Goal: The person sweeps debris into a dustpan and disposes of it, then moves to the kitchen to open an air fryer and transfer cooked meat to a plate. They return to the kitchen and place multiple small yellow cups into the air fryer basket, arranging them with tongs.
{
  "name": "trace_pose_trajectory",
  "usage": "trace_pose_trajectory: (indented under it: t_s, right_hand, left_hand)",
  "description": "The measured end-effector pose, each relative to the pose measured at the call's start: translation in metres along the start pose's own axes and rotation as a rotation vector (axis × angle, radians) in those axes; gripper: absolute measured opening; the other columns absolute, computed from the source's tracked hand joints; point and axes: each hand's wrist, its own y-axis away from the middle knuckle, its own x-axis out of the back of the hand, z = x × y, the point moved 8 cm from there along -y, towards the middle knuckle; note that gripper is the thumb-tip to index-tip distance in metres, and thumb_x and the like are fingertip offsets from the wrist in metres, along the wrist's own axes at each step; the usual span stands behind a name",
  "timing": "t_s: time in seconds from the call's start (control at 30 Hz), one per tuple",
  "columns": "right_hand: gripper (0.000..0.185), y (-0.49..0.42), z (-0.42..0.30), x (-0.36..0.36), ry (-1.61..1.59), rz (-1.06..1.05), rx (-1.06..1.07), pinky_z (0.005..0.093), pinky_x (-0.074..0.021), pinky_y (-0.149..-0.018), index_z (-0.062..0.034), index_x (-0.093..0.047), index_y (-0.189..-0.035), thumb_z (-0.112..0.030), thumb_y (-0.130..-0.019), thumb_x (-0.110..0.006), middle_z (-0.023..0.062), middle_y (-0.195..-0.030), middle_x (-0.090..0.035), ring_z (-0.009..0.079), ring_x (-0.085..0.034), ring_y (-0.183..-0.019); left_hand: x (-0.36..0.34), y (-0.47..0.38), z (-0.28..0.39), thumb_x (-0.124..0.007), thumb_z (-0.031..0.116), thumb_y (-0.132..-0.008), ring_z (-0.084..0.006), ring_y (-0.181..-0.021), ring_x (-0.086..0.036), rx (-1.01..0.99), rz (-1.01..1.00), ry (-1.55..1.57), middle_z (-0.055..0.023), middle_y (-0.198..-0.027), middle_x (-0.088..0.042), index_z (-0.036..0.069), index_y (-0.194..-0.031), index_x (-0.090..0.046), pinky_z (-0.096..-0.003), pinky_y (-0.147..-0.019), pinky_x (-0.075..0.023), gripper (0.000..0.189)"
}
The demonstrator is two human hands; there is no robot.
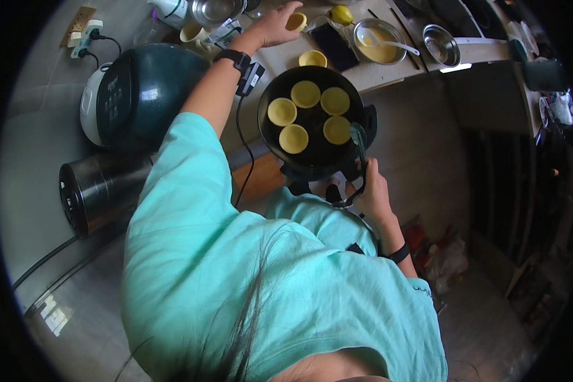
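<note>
My left hand (272, 26) reaches over the counter, its fingers around a pale yellow tart shell (297, 22). My right hand (376, 191) grips the dark, curved handle (362, 160) at the near right of a round black air fryer basket (310, 155). Several tart shells (293, 139) sit in a loose ring on the basket's floor. Another shell, a loose one (313, 58), lies on the counter just beyond the basket's far rim. The basket juts past the counter edge above the floor; whether it also rests on the counter I cannot tell.
A steel bowl (396, 36) of yellow liquid with a white spoon (387, 44), a phone (334, 45) and a lemon (340, 15) lie on the counter. A dark green air fryer (157, 90) stands at left, above a black cylindrical appliance (105, 193). A cable (247, 148) hangs nearby.
</note>
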Motion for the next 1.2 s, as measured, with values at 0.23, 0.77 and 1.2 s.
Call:
trace_pose_trajectory:
  t_s: [0.23, 0.77, 1.2]
  right_hand:
    - [0.046, 0.000, -0.002, 0.000, -0.007, -0.008, 0.012, 0.0454, -0.0483, -0.067, -0.0037, -0.042, -0.104, -0.004, -0.068, -0.070, 0.0225, -0.085, -0.060, 0.0455, -0.060, -0.082]
    - [0.051, 0.002, 0.005, -0.008, -0.018, -0.027, 0.095, 0.0444, -0.0495, -0.067, -0.0031, -0.042, -0.111, -0.005, -0.069, -0.071, 0.0213, -0.088, -0.061, 0.0433, -0.061, -0.081]
    - [0.050, 0.001, 0.002, -0.009, -0.010, -0.049, 0.108, 0.0433, -0.0491, -0.068, -0.0037, -0.039, -0.105, -0.004, -0.068, -0.073, 0.0210, -0.088, -0.061, 0.0423, -0.062, -0.083]
  left_hand:
    - [0.031, 0.082, 0.119, -0.064, 0.021, -0.078, -0.0338, -0.119, -0.054, -0.346, -0.028, 0.009, -0.0155, -0.132, -0.051, 0.023, -0.146, -0.031, -0.0414, -0.097, -0.0490, 0.075]
    - [-0.071, 0.156, 0.141, -0.072, 0.017, -0.070, -0.0287, -0.102, -0.055, -0.305, -0.240, -0.214, -0.0090, -0.105, -0.053, 0.010, -0.134, -0.044, -0.0374, -0.084, -0.0525, 0.070]
    - [-0.088, 0.193, 0.131, -0.056, 0.006, -0.080, -0.0336, -0.095, -0.063, -0.193, -0.727, -0.102, -0.0123, -0.102, -0.068, 0.017, -0.124, -0.061, -0.0441, -0.079, -0.0501, 0.046]
